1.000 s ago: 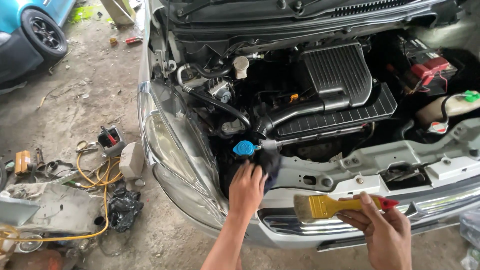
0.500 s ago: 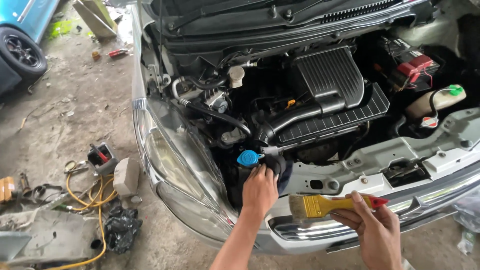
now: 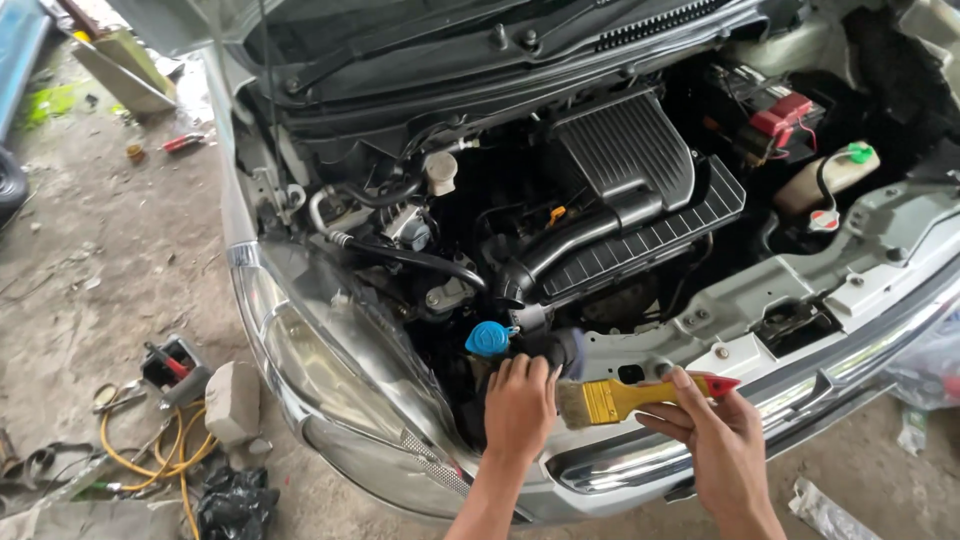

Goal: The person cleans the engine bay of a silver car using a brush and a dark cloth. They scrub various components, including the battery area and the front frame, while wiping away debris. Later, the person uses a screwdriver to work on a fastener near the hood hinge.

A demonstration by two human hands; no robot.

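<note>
Cleaning step under way: the left hand (image 3: 518,405) grips a dark part just below the blue cap (image 3: 488,338), while the right hand (image 3: 722,440) at three o'clock clamps the yellow brush (image 3: 612,400), so the next stroke likely needs its bristles angled leftward.

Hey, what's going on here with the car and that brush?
A person leans over a silver car's open engine bay. Their left hand reaches down near the front of the bay, just below a blue filler cap, fingers curled on a dark part there. Their right hand holds a yellow-handled paintbrush level over the front crossmember, bristles pointing toward the left hand. Tools and a yellow cable lie on the ground beside the car.
</note>
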